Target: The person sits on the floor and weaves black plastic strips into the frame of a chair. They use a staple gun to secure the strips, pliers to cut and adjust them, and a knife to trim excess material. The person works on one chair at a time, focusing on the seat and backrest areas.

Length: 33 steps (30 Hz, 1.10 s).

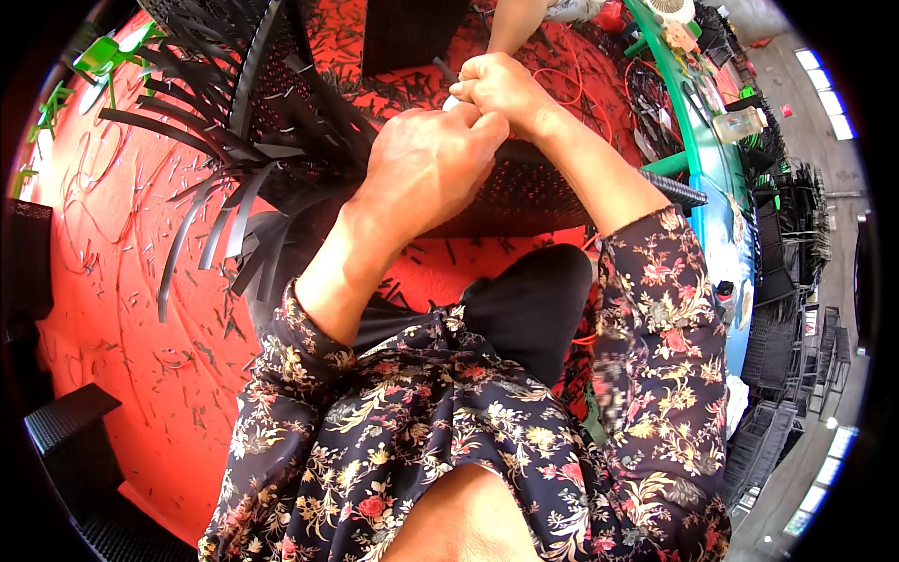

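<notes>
My left hand (426, 169) is closed in a fist, knuckles up, over the black woven piece (529, 192) in front of my knees. What its fingers grip is hidden beneath it. Just beyond and to the right, my right hand (506, 92) is closed too, almost touching the left. The end of a dark flat strip (444, 68) sticks out by its fingertips, and a small white spot shows between the hands. To the left, many loose black strips (201, 131) fan out from a curved black woven part.
Strip offcuts litter the red floor (140, 309). Another person's forearm (515, 23) reaches in at the top, near a black panel (407, 36). A green-edged table (679, 103) holding a jar (738, 125) runs along the right. Black woven pieces (70, 421) stand at lower left.
</notes>
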### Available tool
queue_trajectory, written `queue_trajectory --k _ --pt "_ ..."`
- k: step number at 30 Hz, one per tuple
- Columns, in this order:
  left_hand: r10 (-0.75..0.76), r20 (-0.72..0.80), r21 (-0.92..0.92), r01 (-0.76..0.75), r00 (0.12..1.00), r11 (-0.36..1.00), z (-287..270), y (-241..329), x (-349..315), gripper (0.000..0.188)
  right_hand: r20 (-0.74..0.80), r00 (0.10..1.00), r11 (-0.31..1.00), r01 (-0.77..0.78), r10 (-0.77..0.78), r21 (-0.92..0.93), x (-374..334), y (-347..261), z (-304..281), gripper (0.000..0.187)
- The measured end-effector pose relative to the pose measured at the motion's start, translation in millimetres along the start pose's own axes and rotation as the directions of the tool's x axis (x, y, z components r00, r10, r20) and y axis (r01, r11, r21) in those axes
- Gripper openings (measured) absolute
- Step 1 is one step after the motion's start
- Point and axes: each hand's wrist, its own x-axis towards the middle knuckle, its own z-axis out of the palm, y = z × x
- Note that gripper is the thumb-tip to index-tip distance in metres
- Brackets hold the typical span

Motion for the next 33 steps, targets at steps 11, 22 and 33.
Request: queue_trajectory --k 11,22,33 --pt "0.06 -0.014 0.03 -0.06 0.998 0.998 -4 1 1 0.023 -0.238 0.943 0.967 0.249 -0.231 0.048 -11 -3 5 0.05" --pt "0.082 0.021 -0.005 -0.082 0.996 0.997 -4 -2 -4 0.022 -0.006 0.852 0.842 0.516 -0.524 -0.16 -29 21 -19 0.022" --pt "0.093 0.045 -0.054 -0.09 0.995 0.994 -6 -5 -5 0.021 0.276 0.961 0.861 -0.117 -0.028 0.494 -29 6 -23 0.012"
